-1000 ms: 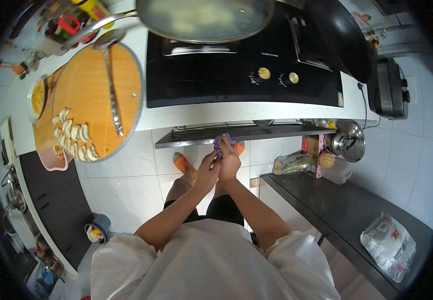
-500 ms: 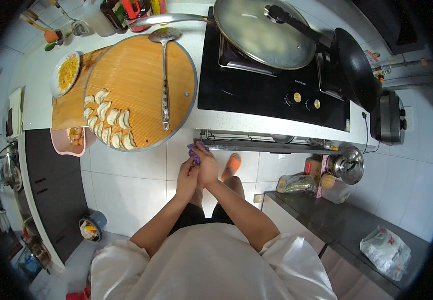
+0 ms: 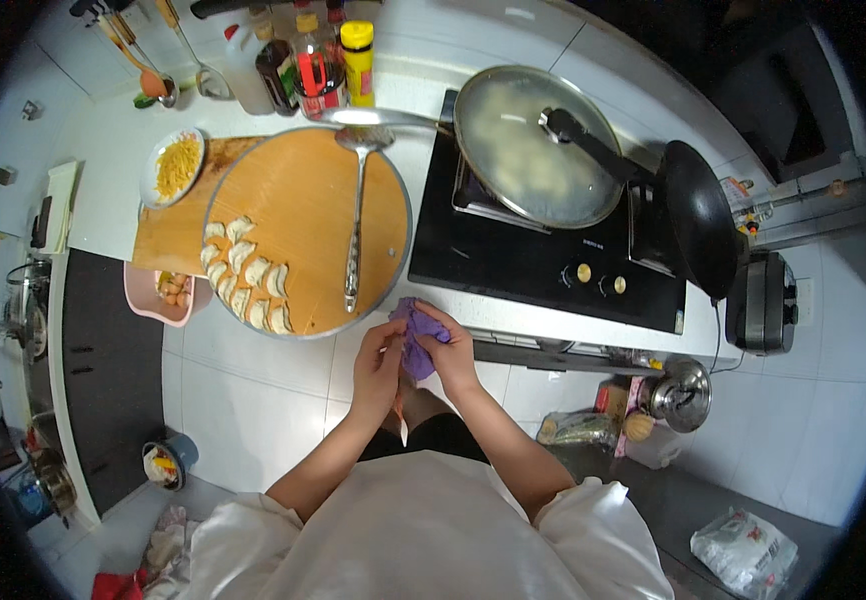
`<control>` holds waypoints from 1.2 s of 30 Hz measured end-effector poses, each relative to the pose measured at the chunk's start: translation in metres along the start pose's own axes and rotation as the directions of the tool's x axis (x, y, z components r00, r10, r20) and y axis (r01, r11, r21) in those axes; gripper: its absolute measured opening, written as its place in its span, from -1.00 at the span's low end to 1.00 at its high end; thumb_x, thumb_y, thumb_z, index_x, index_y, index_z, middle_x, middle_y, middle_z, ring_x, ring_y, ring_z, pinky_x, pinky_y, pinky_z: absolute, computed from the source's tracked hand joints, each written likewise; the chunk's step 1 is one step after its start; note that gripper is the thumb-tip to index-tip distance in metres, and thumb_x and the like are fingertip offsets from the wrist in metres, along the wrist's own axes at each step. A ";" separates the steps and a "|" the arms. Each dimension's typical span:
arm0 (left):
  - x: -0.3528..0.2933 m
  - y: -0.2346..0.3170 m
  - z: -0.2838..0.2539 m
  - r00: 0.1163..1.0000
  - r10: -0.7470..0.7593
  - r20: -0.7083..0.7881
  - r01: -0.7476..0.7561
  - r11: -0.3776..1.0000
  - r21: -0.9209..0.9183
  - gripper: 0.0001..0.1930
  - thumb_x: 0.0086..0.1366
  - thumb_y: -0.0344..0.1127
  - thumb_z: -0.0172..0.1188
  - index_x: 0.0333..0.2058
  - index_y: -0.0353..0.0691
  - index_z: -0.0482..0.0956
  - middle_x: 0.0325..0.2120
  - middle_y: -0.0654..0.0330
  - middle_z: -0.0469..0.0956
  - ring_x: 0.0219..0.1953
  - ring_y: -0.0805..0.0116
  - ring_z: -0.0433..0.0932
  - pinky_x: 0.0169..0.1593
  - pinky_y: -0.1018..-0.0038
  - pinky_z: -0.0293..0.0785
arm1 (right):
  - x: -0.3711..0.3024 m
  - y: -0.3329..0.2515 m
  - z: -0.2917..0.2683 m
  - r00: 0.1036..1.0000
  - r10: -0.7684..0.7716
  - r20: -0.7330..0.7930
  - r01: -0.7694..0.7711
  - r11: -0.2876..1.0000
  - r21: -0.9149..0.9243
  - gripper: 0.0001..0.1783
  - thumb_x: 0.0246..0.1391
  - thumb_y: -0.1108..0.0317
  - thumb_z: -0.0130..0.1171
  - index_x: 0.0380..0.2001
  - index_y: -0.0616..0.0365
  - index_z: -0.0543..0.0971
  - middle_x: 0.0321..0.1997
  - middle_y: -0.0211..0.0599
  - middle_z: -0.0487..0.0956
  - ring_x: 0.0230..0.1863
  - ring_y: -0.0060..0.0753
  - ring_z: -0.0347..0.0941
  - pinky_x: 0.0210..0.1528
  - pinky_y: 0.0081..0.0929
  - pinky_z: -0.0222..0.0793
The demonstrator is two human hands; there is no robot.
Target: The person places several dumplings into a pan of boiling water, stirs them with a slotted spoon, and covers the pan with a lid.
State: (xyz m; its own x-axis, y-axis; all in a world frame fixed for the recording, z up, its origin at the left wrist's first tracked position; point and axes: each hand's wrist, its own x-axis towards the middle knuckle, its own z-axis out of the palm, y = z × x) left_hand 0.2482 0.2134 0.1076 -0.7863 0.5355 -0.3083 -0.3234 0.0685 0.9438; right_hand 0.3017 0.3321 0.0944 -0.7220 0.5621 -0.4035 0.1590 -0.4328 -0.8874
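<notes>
A crumpled purple cloth (image 3: 421, 345) is between my hands, in front of the counter edge and above the floor. My right hand (image 3: 453, 352) grips it from the right, thumb laid over the fabric. On the other side my left hand (image 3: 377, 362) is closed, its curled fingertips at the cloth's left edge. Beyond them is a round wooden board (image 3: 303, 220) with several uncooked dumplings (image 3: 257, 272) at its left. A metal slotted turner (image 3: 355, 225) lies lengthwise on the board's right part.
Right of the board, a glass-lidded pan (image 3: 538, 145) sits on the black stove (image 3: 513, 270), beside a dark wok (image 3: 698, 220). A plate of yellow shreds (image 3: 177, 168) and several bottles (image 3: 278, 75) stand behind. Below left are a pink bin (image 3: 143, 298) and a bucket (image 3: 185, 455).
The purple cloth, mostly covered by my hands before, is opened out more. My hands have drawn apart slightly. The view has shifted, so the counter sits lower and the orange slipper is hidden.
</notes>
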 end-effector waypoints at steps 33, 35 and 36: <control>0.114 0.116 -0.453 0.988 -0.059 -0.143 0.031 0.981 -0.191 -0.73 0.35 -0.31 0.04 -0.01 -0.17 0.54 -0.10 0.31 0.51 -0.08 0.50 0.47 -0.02 0.51 0.35 | 0.058 0.030 0.456 0.997 0.030 0.064 -0.037 0.993 0.115 -0.54 0.04 0.70 0.09 0.04 0.19 0.53 -0.08 -0.30 0.60 -0.12 -0.51 0.51 -0.03 -0.58 0.42; 0.137 0.117 -0.471 0.981 -0.061 -0.186 0.022 0.978 -0.205 -0.72 0.34 -0.31 0.06 0.00 -0.17 0.53 -0.09 0.31 0.51 -0.06 0.51 0.46 -0.02 0.51 0.35 | 0.071 0.032 0.469 0.998 0.040 0.042 -0.045 0.991 0.130 -0.55 0.03 0.71 0.09 0.03 0.21 0.53 -0.07 -0.29 0.60 -0.12 -0.48 0.52 -0.02 -0.57 0.42; 0.150 0.118 -0.478 0.976 -0.061 -0.207 0.016 0.977 -0.213 -0.71 0.33 -0.31 0.08 0.00 -0.17 0.52 -0.08 0.32 0.51 -0.05 0.52 0.45 -0.01 0.51 0.35 | 0.079 0.033 0.474 0.999 0.044 0.031 -0.048 0.989 0.137 -0.56 0.03 0.71 0.08 0.02 0.22 0.54 -0.06 -0.28 0.60 -0.12 -0.47 0.52 -0.02 -0.56 0.42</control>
State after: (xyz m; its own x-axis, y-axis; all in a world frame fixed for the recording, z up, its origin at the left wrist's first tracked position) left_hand -0.1592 -0.1010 0.1156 -0.8568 0.3445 -0.3837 -0.4409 -0.1033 0.8916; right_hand -0.0699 0.0282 0.1393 -0.7351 0.5202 -0.4347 0.0995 -0.5515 -0.8282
